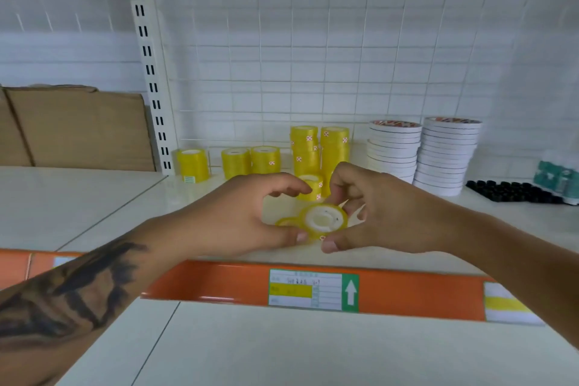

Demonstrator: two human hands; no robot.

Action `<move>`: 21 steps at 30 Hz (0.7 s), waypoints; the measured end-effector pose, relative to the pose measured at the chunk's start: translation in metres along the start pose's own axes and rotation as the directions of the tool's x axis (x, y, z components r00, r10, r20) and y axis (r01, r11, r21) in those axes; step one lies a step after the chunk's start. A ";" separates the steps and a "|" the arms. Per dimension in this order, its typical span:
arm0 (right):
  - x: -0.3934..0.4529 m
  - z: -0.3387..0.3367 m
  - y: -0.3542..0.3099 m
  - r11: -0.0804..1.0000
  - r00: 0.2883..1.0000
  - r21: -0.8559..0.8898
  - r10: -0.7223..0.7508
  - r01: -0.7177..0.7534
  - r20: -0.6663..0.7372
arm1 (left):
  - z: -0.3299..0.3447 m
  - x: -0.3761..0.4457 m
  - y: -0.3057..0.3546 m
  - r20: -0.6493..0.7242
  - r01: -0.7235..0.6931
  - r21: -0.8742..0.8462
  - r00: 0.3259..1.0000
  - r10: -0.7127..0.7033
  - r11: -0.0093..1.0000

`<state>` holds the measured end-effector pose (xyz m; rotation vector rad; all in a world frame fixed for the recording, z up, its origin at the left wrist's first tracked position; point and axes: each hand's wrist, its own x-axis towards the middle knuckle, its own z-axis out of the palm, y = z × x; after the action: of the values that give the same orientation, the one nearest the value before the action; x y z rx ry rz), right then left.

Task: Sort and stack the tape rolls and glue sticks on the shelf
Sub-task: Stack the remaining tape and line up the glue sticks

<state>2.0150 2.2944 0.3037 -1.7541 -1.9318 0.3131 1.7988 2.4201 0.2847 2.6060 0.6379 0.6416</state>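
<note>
A yellow tape roll [322, 219] with a white core sits between my two hands just above the shelf [131, 210]. My left hand [247, 213] holds its left side between thumb and fingers. My right hand [385, 213] pinches its right side, thumb at the front. A second yellow ring [283, 222] shows partly behind my left thumb. One short yellow roll [313, 186] stands right behind the hands. Further back are two tall yellow stacks [319, 150] and three lower yellow stacks [235, 163]. Two stacks of flat white tape rolls [423, 157] rise at the right.
A black tray of small caps [510, 191] and a teal packet [557, 180] lie at the far right. Brown cardboard [78, 128] leans at the back left beyond the slotted upright [153, 84]. An orange price rail [238, 285] edges the shelf front.
</note>
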 end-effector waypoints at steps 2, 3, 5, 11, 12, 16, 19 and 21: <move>0.005 0.000 -0.011 1.000 1.000 0.007 -0.029 0.029 0.010 | -0.010 0.002 0.000 0.020 -0.042 -0.020 0.999 0.042 0.999; 0.008 0.000 -0.016 0.999 0.999 0.010 -0.039 0.039 0.018 | -0.013 0.002 -0.001 0.034 -0.051 -0.040 0.998 0.052 0.998; 0.013 -0.001 -0.024 0.998 0.998 0.022 -0.060 0.060 0.022 | -0.019 0.001 -0.003 0.045 -0.062 -0.078 0.997 0.066 0.995; 0.039 0.016 -0.034 0.992 0.996 0.095 -0.081 0.078 0.027 | -0.028 -0.013 -0.024 -0.011 -0.031 -0.107 0.999 0.030 0.994; 0.044 0.019 -0.031 0.993 0.997 0.097 -0.075 0.071 0.033 | -0.029 -0.016 -0.029 -0.041 -0.015 -0.102 0.999 0.011 0.995; 0.059 0.030 -0.022 1.000 0.999 -0.002 -0.021 0.021 0.036 | -0.045 -0.012 -0.061 -0.213 0.100 -0.095 0.970 -0.118 0.991; 0.057 0.047 -0.018 0.983 0.986 -0.172 -0.034 0.062 0.162 | -0.062 0.012 -0.090 -0.347 0.248 0.004 0.909 -0.231 0.969; 0.055 0.057 -0.014 0.973 0.971 -0.190 -0.090 0.134 0.221 | -0.070 0.032 -0.105 -0.387 0.343 0.107 0.879 -0.279 0.933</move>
<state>1.9717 2.3553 0.2737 -1.7895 -2.2774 0.2785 1.7538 2.5406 0.3048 2.4645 1.2540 1.0135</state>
